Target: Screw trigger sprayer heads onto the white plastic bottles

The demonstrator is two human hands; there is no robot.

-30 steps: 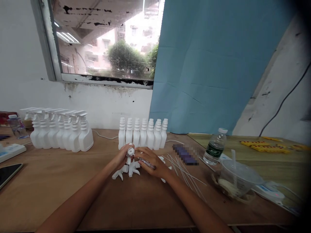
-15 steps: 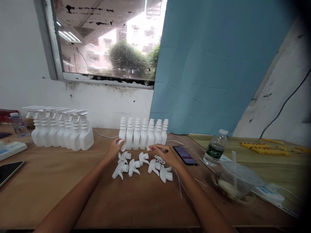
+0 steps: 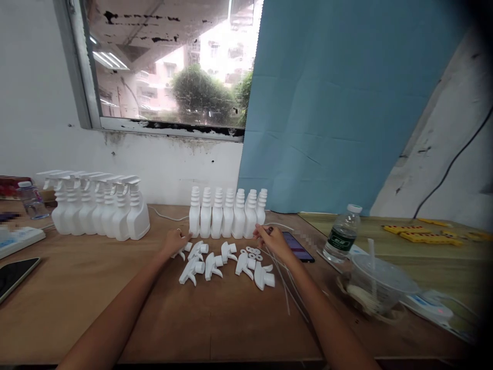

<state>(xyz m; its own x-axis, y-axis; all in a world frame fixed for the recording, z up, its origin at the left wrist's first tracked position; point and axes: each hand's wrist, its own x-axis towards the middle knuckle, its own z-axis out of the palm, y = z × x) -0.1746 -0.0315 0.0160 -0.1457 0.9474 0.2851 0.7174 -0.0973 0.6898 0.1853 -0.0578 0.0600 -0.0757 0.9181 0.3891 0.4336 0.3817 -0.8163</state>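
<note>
My left hand lies on the wooden table with its fingers curled over a white trigger sprayer head at the left end of a loose group of sprayer heads. My right hand is at the right end of a row of open white bottles. It pinches the ends of several thin white tubes, which trail toward me over the table. A small dark tip shows at its fingers. Small white rings lie between my hands.
A row of assembled spray bottles stands at the left. A phone, water bottle and lidded plastic cup are on the right, with yellow parts beyond. Another phone and a white power strip lie far left.
Both hands let go of the sprayer head they held together and spread apart. The left went to the leftmost loose head. The right moved right and took up the thin tubes.
</note>
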